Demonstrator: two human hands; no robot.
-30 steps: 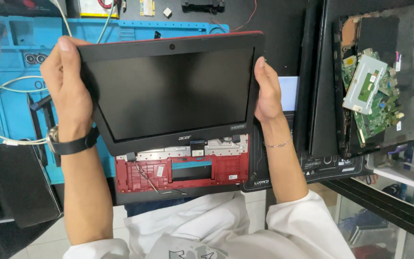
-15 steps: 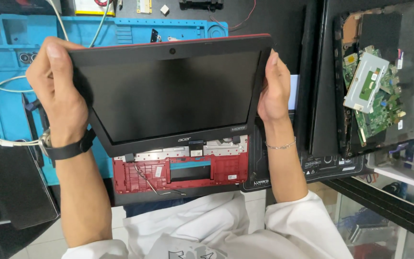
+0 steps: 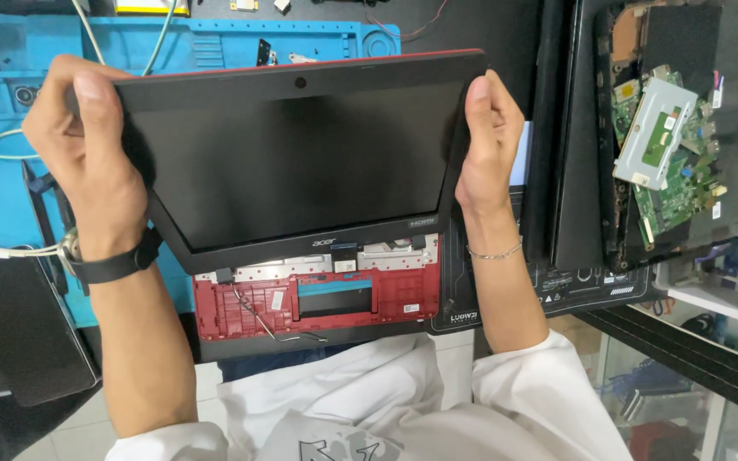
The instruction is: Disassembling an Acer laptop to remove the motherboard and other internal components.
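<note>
At frame centre, a black laptop screen panel (image 3: 292,162) is gripped by closed fingers of the left hand (image 3: 87,154) and right hand (image 3: 489,145), above the red laptop base (image 3: 318,299).

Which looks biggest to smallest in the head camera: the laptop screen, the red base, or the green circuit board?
1. Laptop screen, though it is held nearer the camera.
2. Red laptop base, partly hidden.
3. Green circuit board.
</note>
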